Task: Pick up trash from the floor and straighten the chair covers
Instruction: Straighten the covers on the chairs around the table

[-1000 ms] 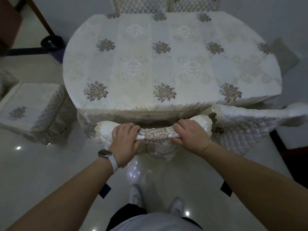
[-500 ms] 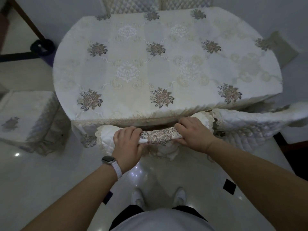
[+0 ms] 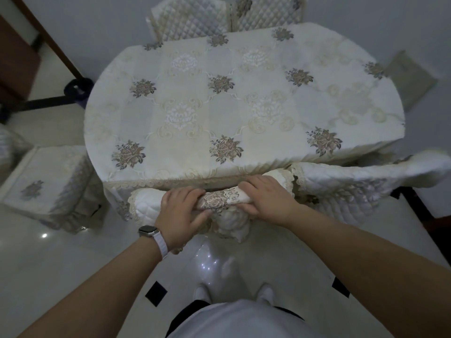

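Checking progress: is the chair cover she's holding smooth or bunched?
Bunched: the chair cover is gathered between left hand and right hand.

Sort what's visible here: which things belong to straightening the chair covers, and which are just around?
Part of the job:
- chair cover, gripped along the chair's top edge
- left hand and right hand, both closed on it
- neighbouring quilted cover

Just around:
- tablecloth
- covered stool
- wristwatch
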`<state>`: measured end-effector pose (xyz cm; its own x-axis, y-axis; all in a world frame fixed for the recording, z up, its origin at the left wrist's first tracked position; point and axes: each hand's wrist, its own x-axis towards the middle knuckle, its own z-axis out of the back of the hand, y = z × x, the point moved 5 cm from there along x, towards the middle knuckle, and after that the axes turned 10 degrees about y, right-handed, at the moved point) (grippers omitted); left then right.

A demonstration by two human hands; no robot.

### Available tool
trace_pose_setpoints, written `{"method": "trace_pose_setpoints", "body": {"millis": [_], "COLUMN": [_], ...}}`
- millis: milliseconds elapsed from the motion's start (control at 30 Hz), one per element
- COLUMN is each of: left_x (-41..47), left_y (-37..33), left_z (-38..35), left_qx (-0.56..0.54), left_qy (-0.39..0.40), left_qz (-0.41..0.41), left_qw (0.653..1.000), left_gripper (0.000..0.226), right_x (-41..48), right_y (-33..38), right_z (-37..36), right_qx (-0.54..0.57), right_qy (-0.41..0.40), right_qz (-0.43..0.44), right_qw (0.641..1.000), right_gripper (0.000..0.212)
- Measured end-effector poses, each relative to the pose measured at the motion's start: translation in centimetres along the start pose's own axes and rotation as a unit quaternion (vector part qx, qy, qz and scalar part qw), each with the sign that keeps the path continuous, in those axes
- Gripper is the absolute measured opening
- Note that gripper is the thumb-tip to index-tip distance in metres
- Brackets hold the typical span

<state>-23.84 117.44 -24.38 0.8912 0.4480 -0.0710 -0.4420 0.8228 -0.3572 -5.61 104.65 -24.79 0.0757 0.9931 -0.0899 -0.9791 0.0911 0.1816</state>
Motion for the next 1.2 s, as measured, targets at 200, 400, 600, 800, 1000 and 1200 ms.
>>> {"method": "trace_pose_setpoints", "body": {"millis": [200, 400, 600, 800, 1000, 1200], "left_x": [2.9, 5.8, 8.9, 13.2, 17.5, 19.3], "left_y": [-8.8, -17.0, -22.6, -25.5, -27.5, -29.1], "left_z": [-0.4, -2.8, -5.1, -8.1, -10.6, -12.6], "left_qx": [0.019, 0.097, 0.119, 0.073, 0.045, 0.033], "left_qy": [-0.001, 0.010, 0.046, 0.060, 0.072, 0.057], "left_qz": [-0.101, -0.148, -0.186, -0.206, -0.224, -0.222], "left_qw": [0.995, 0.984, 0.974, 0.974, 0.971, 0.973], "left_gripper": [0.048, 0.052, 0.055, 0.056, 0.058, 0.059], "right_x": [-6.1, -14.2, -19.3, -21.3, -22.5, -22.1], "right_y": [-4.2, -10.1, -14.9, -18.3, -22.1, -24.9], "right_z": [2.2, 3.1, 3.5, 3.2, 4.6, 4.2], "right_qx": [-0.012, -0.048, -0.049, -0.040, -0.047, -0.036], "right_qy": [-0.020, -0.016, -0.036, -0.038, 0.038, 0.040], "right_qz": [-0.038, -0.148, -0.242, -0.309, -0.317, -0.308], "right_qw": [0.999, 0.988, 0.968, 0.950, 0.947, 0.950], "right_gripper": [0.054, 0.055, 0.054, 0.052, 0.061, 0.061]}}
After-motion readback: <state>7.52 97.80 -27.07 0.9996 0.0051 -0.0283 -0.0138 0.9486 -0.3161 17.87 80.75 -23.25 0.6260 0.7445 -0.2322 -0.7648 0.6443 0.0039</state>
